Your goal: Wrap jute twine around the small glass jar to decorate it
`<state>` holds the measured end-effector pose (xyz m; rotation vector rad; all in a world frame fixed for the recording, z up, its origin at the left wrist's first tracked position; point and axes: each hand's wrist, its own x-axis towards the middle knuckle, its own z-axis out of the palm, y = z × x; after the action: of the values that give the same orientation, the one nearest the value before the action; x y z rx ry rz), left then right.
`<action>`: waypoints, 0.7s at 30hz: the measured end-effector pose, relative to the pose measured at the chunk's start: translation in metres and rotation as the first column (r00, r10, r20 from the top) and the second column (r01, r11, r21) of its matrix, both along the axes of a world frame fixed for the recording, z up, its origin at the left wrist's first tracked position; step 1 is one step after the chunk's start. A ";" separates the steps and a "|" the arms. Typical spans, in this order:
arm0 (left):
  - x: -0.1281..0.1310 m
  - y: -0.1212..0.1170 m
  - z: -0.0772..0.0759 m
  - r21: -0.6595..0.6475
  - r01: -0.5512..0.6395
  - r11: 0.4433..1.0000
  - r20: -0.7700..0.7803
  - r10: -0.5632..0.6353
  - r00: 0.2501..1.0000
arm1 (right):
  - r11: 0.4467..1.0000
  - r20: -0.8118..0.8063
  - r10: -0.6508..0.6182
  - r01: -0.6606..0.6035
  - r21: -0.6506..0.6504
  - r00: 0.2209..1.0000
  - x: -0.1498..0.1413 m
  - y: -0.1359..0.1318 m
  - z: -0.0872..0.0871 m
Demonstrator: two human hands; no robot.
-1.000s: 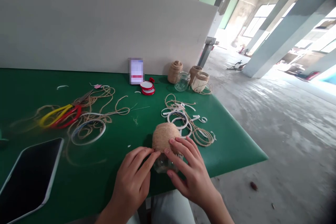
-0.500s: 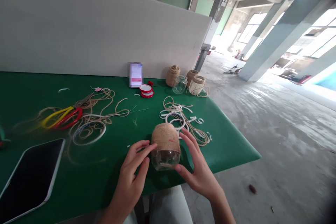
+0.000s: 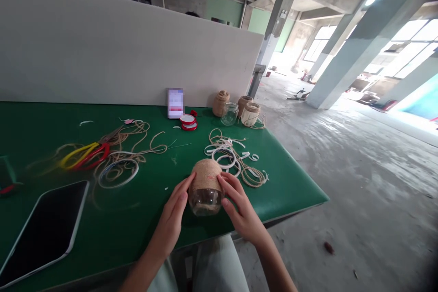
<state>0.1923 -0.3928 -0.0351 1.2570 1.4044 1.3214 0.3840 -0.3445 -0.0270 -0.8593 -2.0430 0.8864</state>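
Observation:
A glass jar (image 3: 205, 201), its far part wrapped in twine (image 3: 204, 178), lies between my hands near the table's front edge, bare glass toward me. A small reddish mark shows on the wrapping. My left hand (image 3: 175, 207) rests its fingers against the jar's left side. From the right, my right hand (image 3: 237, 203) has its fingers on the twine and its thumb by the bare glass. Both hands are closed around the jar. Just beyond it lie a white tape ring (image 3: 224, 157) and a loose bundle of twine (image 3: 251, 175).
Scissors (image 3: 85, 154) with yellow and red handles lie at left among tangled twine (image 3: 137, 137). A dark tablet (image 3: 44, 230) lies near left. A lit phone (image 3: 175, 103), red tape rolls (image 3: 188, 123) and several jars (image 3: 229, 114) stand along the white partition (image 3: 130, 50).
My right hand has moved in from the right, from spread fingers to contact with the jar. My left hand also sits closer along its side. The view has shifted slightly.

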 end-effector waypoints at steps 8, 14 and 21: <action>-0.005 -0.029 0.040 -0.107 -0.135 0.985 0.302 0.162 0.940 | 0.998 -0.067 -0.056 0.057 0.016 0.996 -0.022 -0.011 0.073; -0.021 -0.044 0.045 -0.199 -0.149 0.969 0.257 0.199 0.946 | 0.994 0.009 0.052 -0.053 0.092 0.999 -0.033 -0.014 0.092; -0.027 -0.049 0.047 -0.303 -0.141 0.943 0.452 0.272 0.850 | 0.973 -0.024 -0.003 0.008 0.232 1.000 -0.050 -0.011 0.062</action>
<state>0.1651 -0.4415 0.0118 0.5466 1.3101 1.4200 0.3341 -0.3558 0.0347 -0.7222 -2.0731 0.6353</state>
